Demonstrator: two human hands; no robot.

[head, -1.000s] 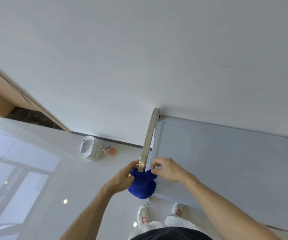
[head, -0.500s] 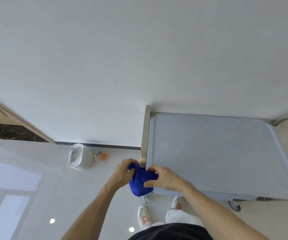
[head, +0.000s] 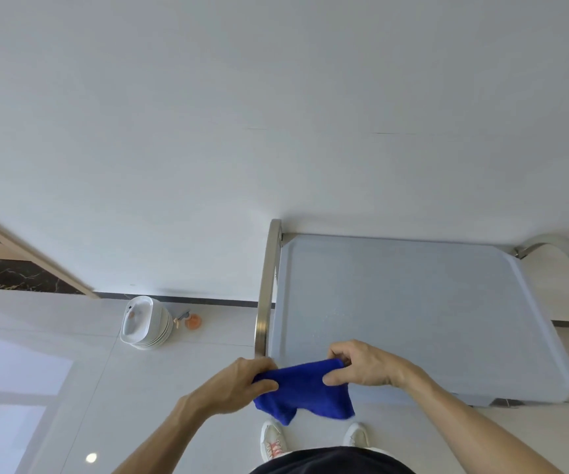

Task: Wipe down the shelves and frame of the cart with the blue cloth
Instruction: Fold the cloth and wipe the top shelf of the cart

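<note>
Two bare hands share one cloth at the near-left corner of a cart pushed against a white wall [head: 276, 114]. Largest in view after that wall is the pale tiled floor [head: 54, 371], glossy enough to mirror a window and a ceiling light. The cart's top shelf [head: 413, 302] is a wide grey-blue tray with a raised rim; a brushed-metal frame tube [head: 266, 285] runs along its left edge, and a second curved frame tube [head: 563, 254] arches at its far right. No brand, label or writing can be read on the cart or on anything else. The blue cloth [head: 305, 391] hangs bunched just in front of the shelf's near edge, stretched between the hands. The left hand [head: 238, 384] grips the cloth's left end with curled fingers, close beside the lower end of the left tube. The right hand [head: 361, 366] pinches the cloth's upper right edge between thumb and fingers, over the shelf's near rim. On the floor by the wall stands a stack of white bowls [head: 144, 323], with a small orange-capped bottle [head: 192, 321] lying just beside it. Two pale shoes [head: 272, 443] show below the cloth.
</note>
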